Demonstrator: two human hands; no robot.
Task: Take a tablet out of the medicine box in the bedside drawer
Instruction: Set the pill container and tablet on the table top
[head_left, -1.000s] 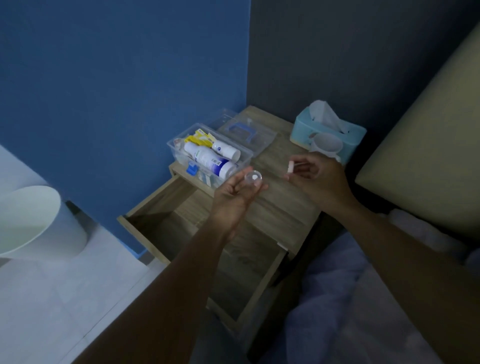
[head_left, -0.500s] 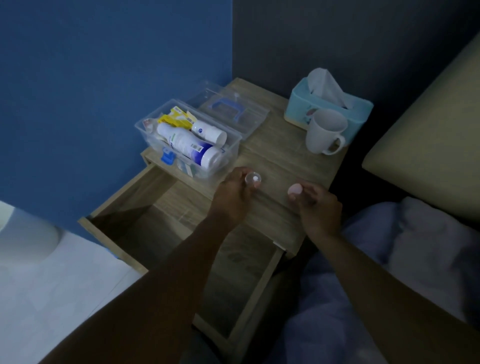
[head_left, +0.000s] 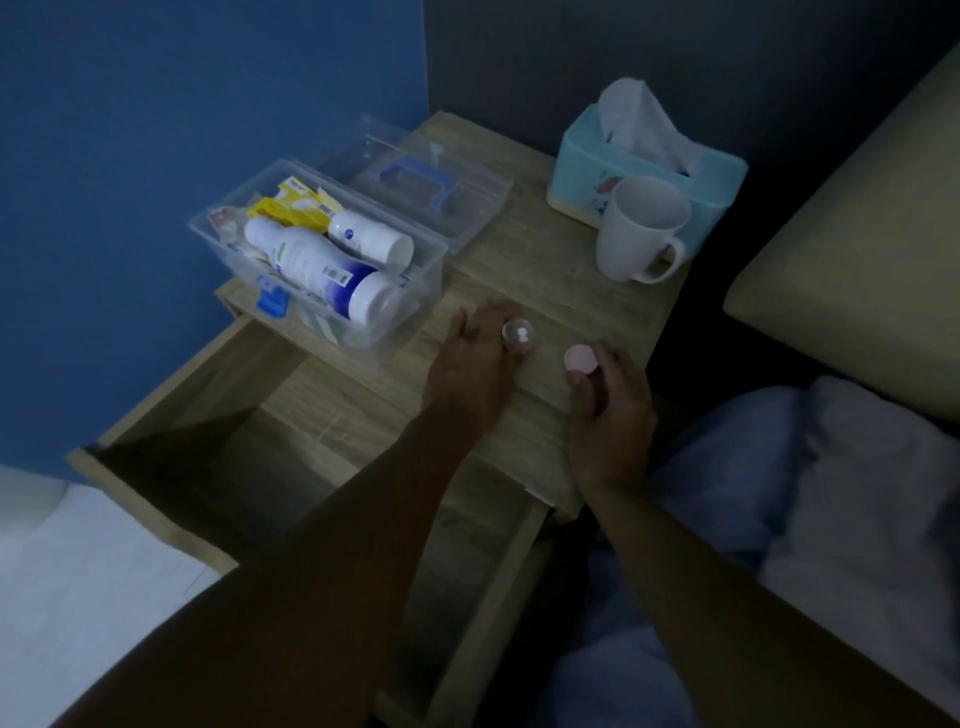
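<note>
The left hand (head_left: 475, 358) rests low on the bedside table (head_left: 566, 291), its fingers curled around a small clear round container (head_left: 518, 335) that stands on the wood; a white tablet (head_left: 522, 340) shows inside it. Beside it, the right hand (head_left: 613, 405) lies on the tabletop with thumb and forefinger pinching a pale pink round lid (head_left: 582, 358), which touches the surface. The two hands are near each other but apart.

Just to the left of the left hand sits the clear plastic medicine box (head_left: 415, 280), open, with a blue latch (head_left: 272, 302) on its front. It holds a large white bottle (head_left: 317, 270) with a blue band lying on its side, a smaller white bottle (head_left: 370, 240) behind it, a yellow packet (head_left: 291, 205) and other small packets at the far end. The labels are too dim and small to read. The box's clear lid (head_left: 431, 189), with a blue handle, lies flat behind it.

Further right stand a white mug (head_left: 641, 231) and, touching it from behind, a light blue tissue box (head_left: 644, 171) with a tissue sticking up. Below the tabletop the drawer (head_left: 171, 499) stands pulled out.
</note>
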